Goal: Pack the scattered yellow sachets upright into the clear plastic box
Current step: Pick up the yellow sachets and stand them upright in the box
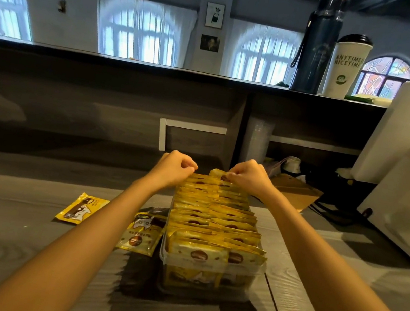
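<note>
The clear plastic box (210, 270) stands on the grey table, packed with several upright yellow sachets (214, 210) in two rows. My left hand (174, 165) and my right hand (247, 175) reach to the box's far end. My right hand pinches the top of a sachet (218, 174) at the far end. My left hand's fingers are curled at the far left corner of the sachet rows, pinching a sachet edge there. One loose sachet (81, 208) lies flat on the table at the left. Another loose sachet (140, 233) lies right beside the box.
A brown cardboard piece (296, 193) lies behind the box to the right. A white machine (406, 190) fills the right side. On the raised counter stand a dark flask (317, 44) and a white paper cup (346, 67).
</note>
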